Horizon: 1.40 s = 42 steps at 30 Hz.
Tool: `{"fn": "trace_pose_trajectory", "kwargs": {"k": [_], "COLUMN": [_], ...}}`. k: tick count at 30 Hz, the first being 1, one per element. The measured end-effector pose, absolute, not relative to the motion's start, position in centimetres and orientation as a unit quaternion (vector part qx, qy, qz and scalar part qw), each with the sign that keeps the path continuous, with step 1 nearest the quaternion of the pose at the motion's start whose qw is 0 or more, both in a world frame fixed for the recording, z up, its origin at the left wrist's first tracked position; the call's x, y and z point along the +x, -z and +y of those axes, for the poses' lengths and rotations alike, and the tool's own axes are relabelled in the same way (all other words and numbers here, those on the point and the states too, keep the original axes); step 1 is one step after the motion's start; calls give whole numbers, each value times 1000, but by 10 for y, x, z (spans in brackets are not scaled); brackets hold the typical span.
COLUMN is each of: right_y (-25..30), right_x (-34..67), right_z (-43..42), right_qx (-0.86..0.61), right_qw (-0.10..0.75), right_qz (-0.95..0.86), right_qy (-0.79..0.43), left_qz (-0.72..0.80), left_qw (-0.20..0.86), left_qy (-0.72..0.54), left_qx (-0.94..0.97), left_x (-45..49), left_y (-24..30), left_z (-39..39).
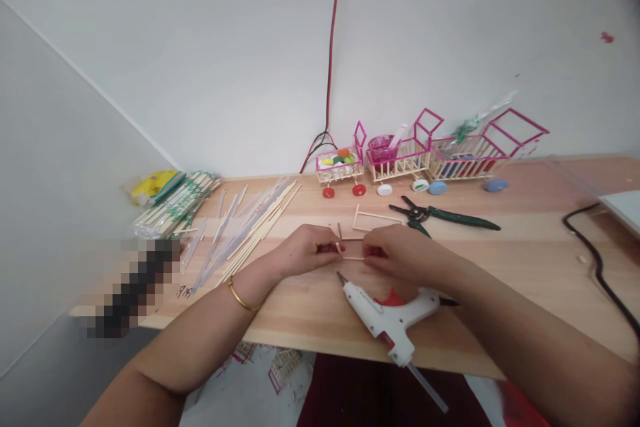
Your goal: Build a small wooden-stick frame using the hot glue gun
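Note:
Between my hands, a small frame of thin wooden sticks [354, 258] lies just over the table. My left hand [313, 248] pinches its left end, thumb and fingers together. My right hand [393, 250] is closed on its right end, and the fingers partly hide the joint there. Right below my hands a white hot glue gun [383, 313] rests on its side, nozzle toward my left hand, a clear glue stick [427, 387] poking out over the table edge. Behind my right hand lies another stick piece [375, 215], next to green-handled pruning shears [450, 216].
Along the wall stand three little stick carts [340, 170] with bottle-cap wheels. Loose wooden sticks and clear glue sticks [260, 227] spread at the left, beside a bag of sticks [175, 207]. A black cable [595, 253] curves at the right. More stick pieces [285, 367] lie below the table.

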State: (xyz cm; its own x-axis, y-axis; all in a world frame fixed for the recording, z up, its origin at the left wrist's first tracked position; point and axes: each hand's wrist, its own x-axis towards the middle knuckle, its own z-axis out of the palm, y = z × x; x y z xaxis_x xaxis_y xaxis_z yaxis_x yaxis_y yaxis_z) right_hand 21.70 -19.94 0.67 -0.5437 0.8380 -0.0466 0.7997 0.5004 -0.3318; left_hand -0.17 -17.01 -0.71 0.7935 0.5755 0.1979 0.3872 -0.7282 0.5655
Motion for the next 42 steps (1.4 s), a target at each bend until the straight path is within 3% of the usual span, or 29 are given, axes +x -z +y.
{"fn": "trace_pose_trajectory", "kwargs": {"k": [42], "right_y": [-9], "right_x": [216], "right_z": [-200], "right_qx": [-478], "right_qw": [61], "right_qz": [-860], "right_qy": [-168], "left_qz": [258], "left_qw": [262], "left_qy": [-169], "left_qx": [914], "left_x": [-2], "left_y": [9], "left_z": [-168]}}
